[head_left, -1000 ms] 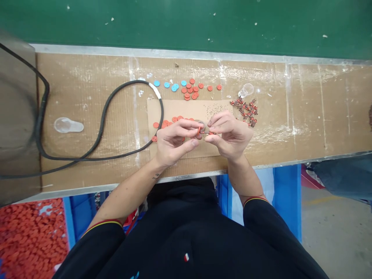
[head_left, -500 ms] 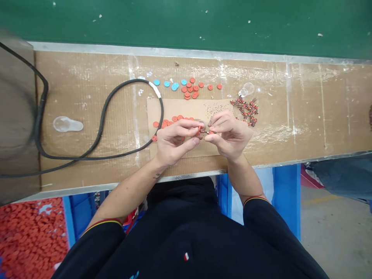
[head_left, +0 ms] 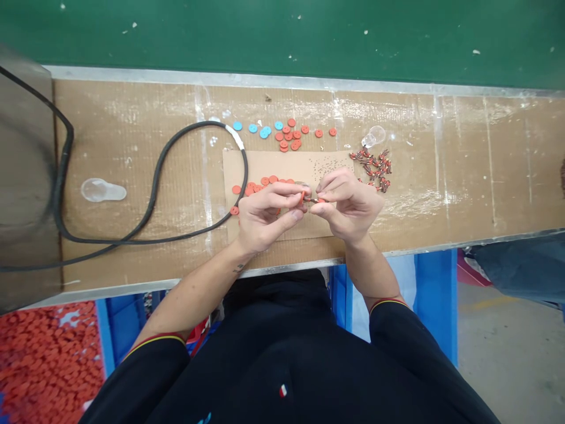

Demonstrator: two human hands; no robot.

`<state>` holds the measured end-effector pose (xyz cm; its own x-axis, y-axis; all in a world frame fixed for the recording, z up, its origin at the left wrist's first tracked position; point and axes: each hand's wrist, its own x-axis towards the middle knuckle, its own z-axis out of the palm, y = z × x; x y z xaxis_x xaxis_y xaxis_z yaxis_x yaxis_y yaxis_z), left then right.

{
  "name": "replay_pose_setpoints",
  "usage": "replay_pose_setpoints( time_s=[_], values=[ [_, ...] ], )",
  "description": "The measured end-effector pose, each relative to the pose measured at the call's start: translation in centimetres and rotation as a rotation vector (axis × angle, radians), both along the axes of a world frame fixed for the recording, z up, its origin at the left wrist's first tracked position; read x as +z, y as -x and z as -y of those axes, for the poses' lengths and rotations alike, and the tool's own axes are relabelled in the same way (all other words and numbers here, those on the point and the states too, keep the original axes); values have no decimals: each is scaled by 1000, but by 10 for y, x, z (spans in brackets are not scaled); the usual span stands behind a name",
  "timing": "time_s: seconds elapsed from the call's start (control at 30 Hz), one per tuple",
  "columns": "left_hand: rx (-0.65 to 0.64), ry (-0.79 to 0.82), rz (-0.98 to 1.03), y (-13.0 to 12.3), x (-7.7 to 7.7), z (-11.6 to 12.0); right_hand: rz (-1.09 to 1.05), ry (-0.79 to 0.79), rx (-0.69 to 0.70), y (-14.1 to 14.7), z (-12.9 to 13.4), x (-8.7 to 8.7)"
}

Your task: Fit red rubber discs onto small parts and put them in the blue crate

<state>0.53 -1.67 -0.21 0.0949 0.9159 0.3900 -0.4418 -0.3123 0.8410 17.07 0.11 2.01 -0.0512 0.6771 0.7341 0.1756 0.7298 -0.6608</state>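
Note:
My left hand (head_left: 267,215) pinches an orange-red disc (head_left: 302,196) on edge between thumb and fingers. Close beside it on the right, my right hand (head_left: 351,203) is closed on a small red piece with a dark, thin end (head_left: 321,201). That dark end points toward the disc; whether the two touch is too small to tell. Both hands are over a cardboard sheet (head_left: 273,162). Orange-red discs (head_left: 265,181) lie on the sheet behind my left hand, partly hidden by it. Tiny dark bits (head_left: 329,164) are scattered on the sheet beyond my right hand.
Red and blue two-holed discs (head_left: 296,135) lie beyond the sheet. A pile of small red-and-dark pieces (head_left: 377,165) sits to the right, near a clear plastic scoop (head_left: 375,135). Another scoop (head_left: 101,190) and a looping black cable (head_left: 156,171) are left. A bin of red discs (head_left: 48,359) stands below.
The hands hold almost the same pose, with the disc and the small piece still between the fingers. The whole view has shifted very slightly.

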Motion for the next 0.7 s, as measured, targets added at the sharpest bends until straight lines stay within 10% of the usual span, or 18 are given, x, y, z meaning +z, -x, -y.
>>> replay_pose_setpoints(
  time_s=[0.7],
  values=[
    [4,31,-6,6,-6,-5,167,-196,-71,-5,-2,1]
  ],
)
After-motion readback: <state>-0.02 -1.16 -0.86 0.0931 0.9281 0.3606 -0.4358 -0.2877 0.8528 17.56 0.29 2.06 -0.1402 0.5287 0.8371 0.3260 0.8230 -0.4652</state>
